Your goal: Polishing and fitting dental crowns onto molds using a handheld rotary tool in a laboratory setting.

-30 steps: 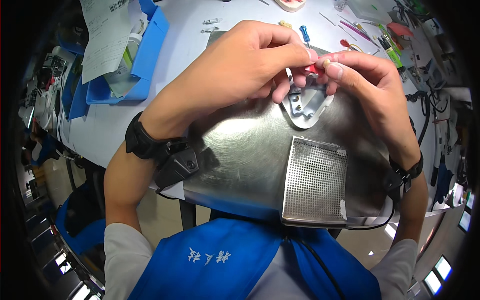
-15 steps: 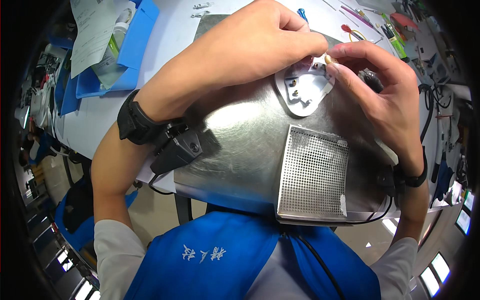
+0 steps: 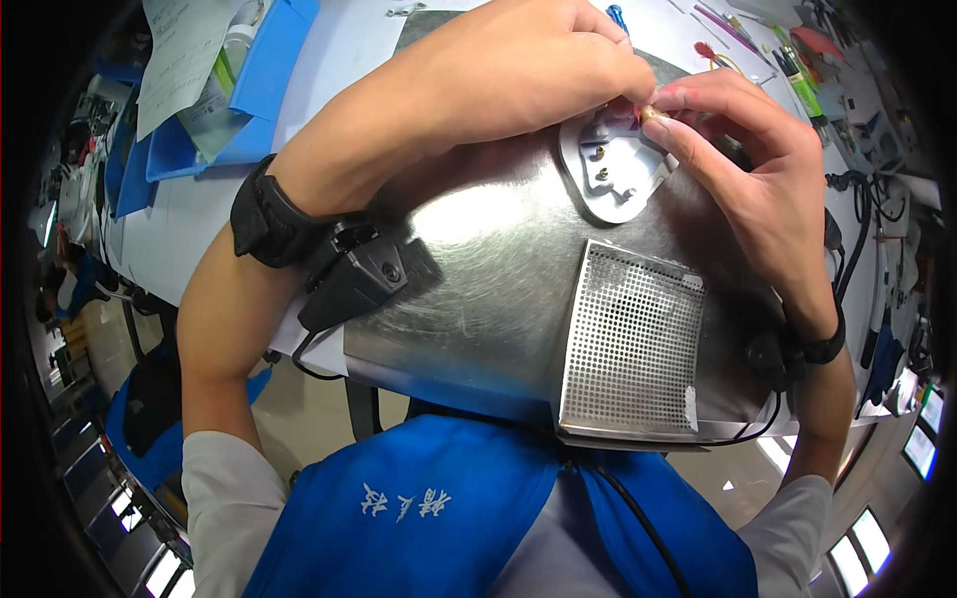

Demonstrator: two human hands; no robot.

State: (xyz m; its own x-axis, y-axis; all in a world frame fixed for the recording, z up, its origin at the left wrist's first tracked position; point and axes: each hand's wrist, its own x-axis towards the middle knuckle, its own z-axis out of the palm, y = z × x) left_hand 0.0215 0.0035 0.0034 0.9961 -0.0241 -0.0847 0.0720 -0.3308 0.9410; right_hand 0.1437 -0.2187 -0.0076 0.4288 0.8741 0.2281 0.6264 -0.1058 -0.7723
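Bent over at the far right of the metal plate (image 3: 478, 289), my left hand (image 3: 598, 75) is closed, its fingertips pressed together beside my right hand's. What they grip, if anything, is hidden behind the knuckles. Between thumb and index finger, my right hand (image 3: 763, 140) pinches a small yellowish tooth-like piece (image 3: 650, 114). Just below both hands lies a white dental-model base (image 3: 623, 204) with a rounded edge and small brass pins (image 3: 602, 173). Its far part is covered by my fingers.
A perforated metal box (image 3: 633, 344) sits at the plate's near edge. Black wrist-strapped devices (image 3: 364, 279) with cables are on both arms. A blue bin (image 3: 274, 75) with papers stands far left; pens and tools (image 3: 797, 80) lie far right. A blue-tipped tool (image 3: 618, 17) lies beyond my left hand.
My fingertips have come closer together over the base, covering more of the small piece. The base appears slightly higher and further right, as the whole view has shifted a little.
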